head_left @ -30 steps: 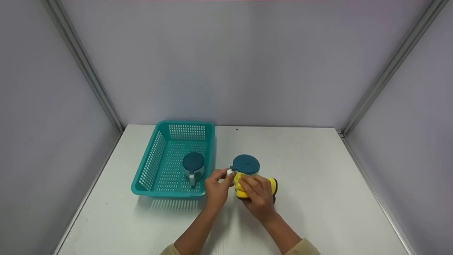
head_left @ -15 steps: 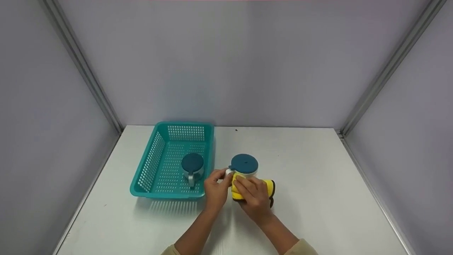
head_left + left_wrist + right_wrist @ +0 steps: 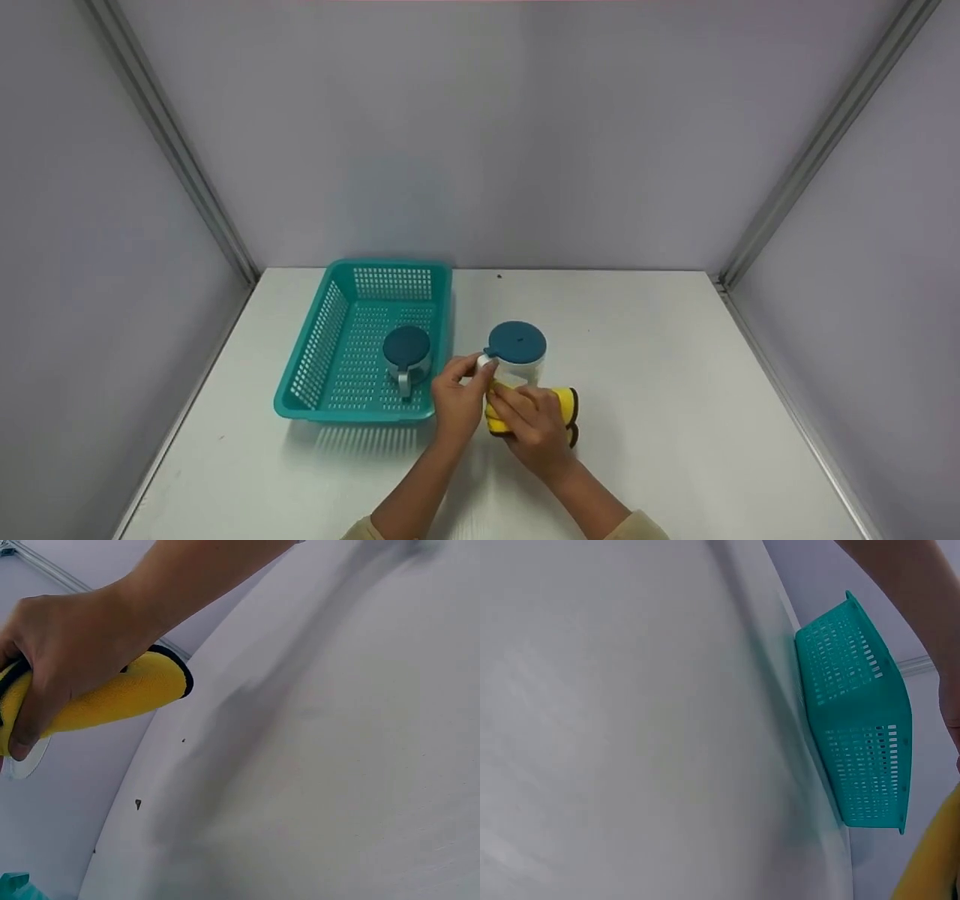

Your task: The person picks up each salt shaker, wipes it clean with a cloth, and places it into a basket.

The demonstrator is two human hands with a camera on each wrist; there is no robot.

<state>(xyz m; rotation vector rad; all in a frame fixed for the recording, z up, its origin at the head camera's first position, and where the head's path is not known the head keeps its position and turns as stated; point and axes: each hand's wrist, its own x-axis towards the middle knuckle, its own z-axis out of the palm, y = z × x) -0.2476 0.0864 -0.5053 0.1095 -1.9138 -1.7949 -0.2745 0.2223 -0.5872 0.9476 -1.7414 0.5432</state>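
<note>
A mug with a blue lid [image 3: 517, 342] and a pale body [image 3: 525, 369] is held in front of the person. My left hand [image 3: 459, 397] pinches its white handle [image 3: 486, 361] between thumb and fingers. With curled fingers, my right hand [image 3: 536, 431] grips a yellow cloth [image 3: 564, 405] with black edging, close below the handle and the near side of the mug. Whether the cloth touches the mug there cannot be told. The left wrist view shows the right hand and the folded cloth [image 3: 127, 694] from below.
To the left stands a teal perforated basket [image 3: 300, 352] on the white table [image 3: 660, 375]. Inside it is a second mug [image 3: 406, 346] with a dark blue lid, its handle facing the person. Grey panels rise at the back and both sides.
The cloth and right hand have slid down toward the person, uncovering more of the mug's side. The mug appears slightly higher in view. My left hand keeps its hold on the handle.
</note>
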